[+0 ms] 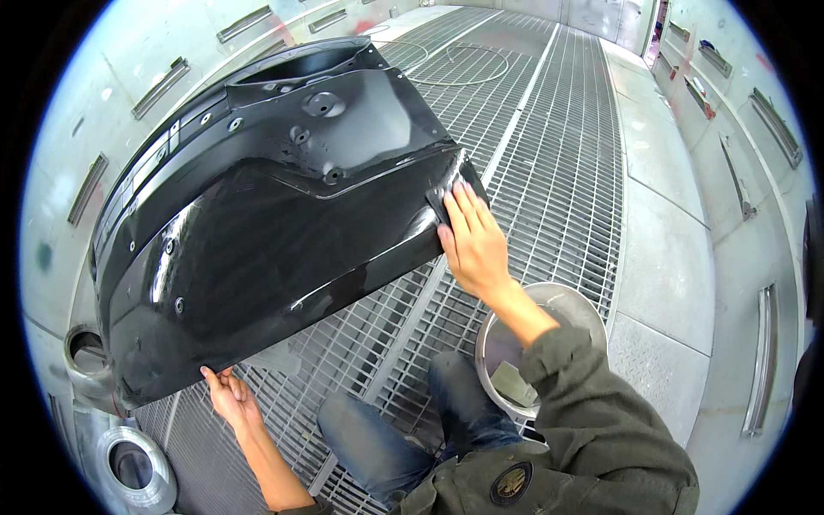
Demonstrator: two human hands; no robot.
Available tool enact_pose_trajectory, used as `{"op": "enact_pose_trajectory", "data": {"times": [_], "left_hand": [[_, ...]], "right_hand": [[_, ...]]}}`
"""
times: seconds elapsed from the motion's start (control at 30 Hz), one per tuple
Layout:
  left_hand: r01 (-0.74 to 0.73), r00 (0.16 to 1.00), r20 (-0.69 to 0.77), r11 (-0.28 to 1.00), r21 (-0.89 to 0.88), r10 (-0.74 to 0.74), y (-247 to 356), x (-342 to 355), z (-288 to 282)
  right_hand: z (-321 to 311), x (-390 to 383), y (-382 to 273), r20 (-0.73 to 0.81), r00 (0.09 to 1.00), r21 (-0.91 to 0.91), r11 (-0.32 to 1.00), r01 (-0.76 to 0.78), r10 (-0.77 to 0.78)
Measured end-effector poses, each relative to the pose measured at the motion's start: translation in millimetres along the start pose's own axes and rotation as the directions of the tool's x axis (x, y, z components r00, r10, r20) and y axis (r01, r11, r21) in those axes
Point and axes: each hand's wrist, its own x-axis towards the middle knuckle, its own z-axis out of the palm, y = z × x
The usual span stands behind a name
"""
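Note:
A large glossy black car body panel (283, 223) with several round holes is tilted up in front of me, its surface wet in places. My left hand (230, 396) grips its lower edge near the left corner, a finger on the front face and the others curled at the edge. At the panel's right corner, my right hand (474, 239) presses a dark grey sanding sheet (436, 206) against the shiny surface. The fingers lie close together over the sheet and cover most of it. What supports the panel from behind is hidden.
Beside my right forearm stands a round bucket (491, 343) with a greenish block (512, 384) in it. Metal grating (558, 189) covers the floor. A thin hose (481, 81) loops beyond the panel. Silvery ring-shaped parts (159, 487) sit at lower left.

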Motion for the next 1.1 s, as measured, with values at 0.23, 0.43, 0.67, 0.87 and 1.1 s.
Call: {"op": "enact_pose_trajectory", "data": {"times": [0.23, 0.43, 0.67, 0.87, 1.1], "left_hand": [[0.022, 1.0, 0.024, 0.994, -0.103, -0.019, -11.8, -11.8, 16.0], [0.03, 0.999, -0.017, 0.997, -0.067, -0.031, -8.0, -8.8, 8.6], [0.019, 1.0, 0.004, 0.999, -0.042, -0.019, -12.2, -14.1, 19.9], [0.015, 1.0, 0.019, 0.999, -0.048, -0.014, -8.1, -5.3, 7.5], [0.03, 0.999, -0.018, 0.999, -0.029, -0.031, -14.7, -16.2, 13.6]], "right_hand": [[-1.2, 37.5, 35.4, 0.134, 0.991, 0.043, 0.999, -0.023, 0.017], [-16.1, 9.3, 26.5, 0.203, 0.979, 0.04, 0.998, -0.04, 0.031], [-7.2, 35.5, 42.9, 0.202, 0.979, 0.039, 0.998, -0.05, 0.041], [-3.1, 29.4, 35.7, 0.192, 0.981, -0.017, 1.0, -0.002, 0.006], [-16.3, 27.1, 43.6, 0.234, 0.972, -0.038, 0.999, -0.008, 0.016]]}}
